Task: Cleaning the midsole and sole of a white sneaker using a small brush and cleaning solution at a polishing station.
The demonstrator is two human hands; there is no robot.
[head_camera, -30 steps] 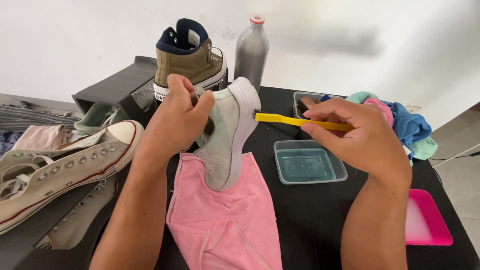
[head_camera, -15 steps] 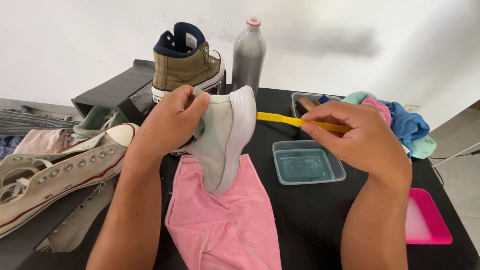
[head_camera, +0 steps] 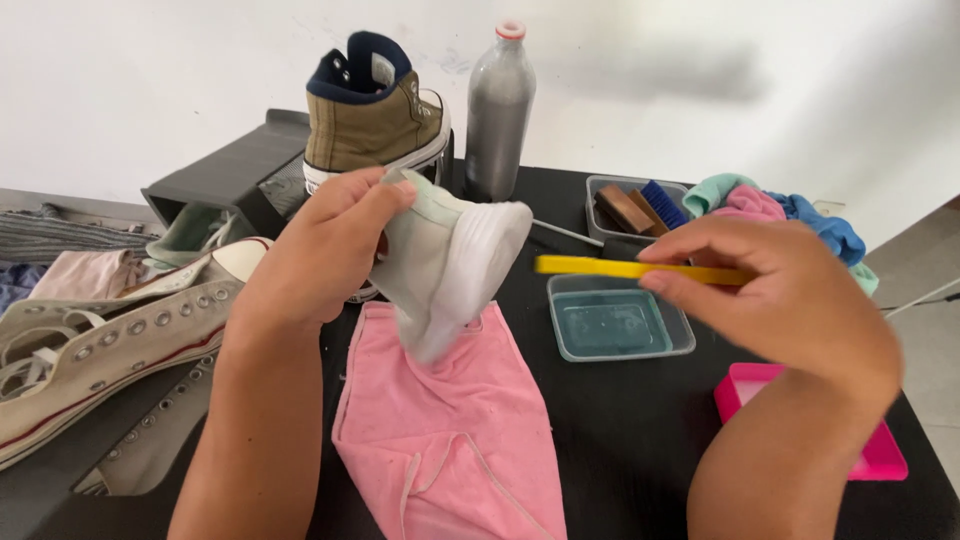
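Observation:
My left hand (head_camera: pixel 320 245) grips a pale mint-and-white sneaker (head_camera: pixel 445 265), heel up and toe down on a pink cloth (head_camera: pixel 450 430) spread over the black table (head_camera: pixel 620 430). My right hand (head_camera: pixel 790 300) holds a yellow brush handle (head_camera: pixel 610 267) level, its tip just right of the sneaker's white sole. The brush head is hidden behind that sole or my fingers.
A clear tray of water (head_camera: pixel 615 318) sits under the brush. Behind it are a tray with brushes (head_camera: pixel 635 205), a grey bottle (head_camera: pixel 497 110), an olive high-top (head_camera: pixel 375 115) on a dark box (head_camera: pixel 225 180), and piled cloths (head_camera: pixel 770 210). Cream canvas high-tops (head_camera: pixel 110 340) lie left; a pink tray (head_camera: pixel 870 455) right.
My left hand has tilted the sneaker so its white sole faces more toward me. The yellow brush has stayed close to the sole's right side.

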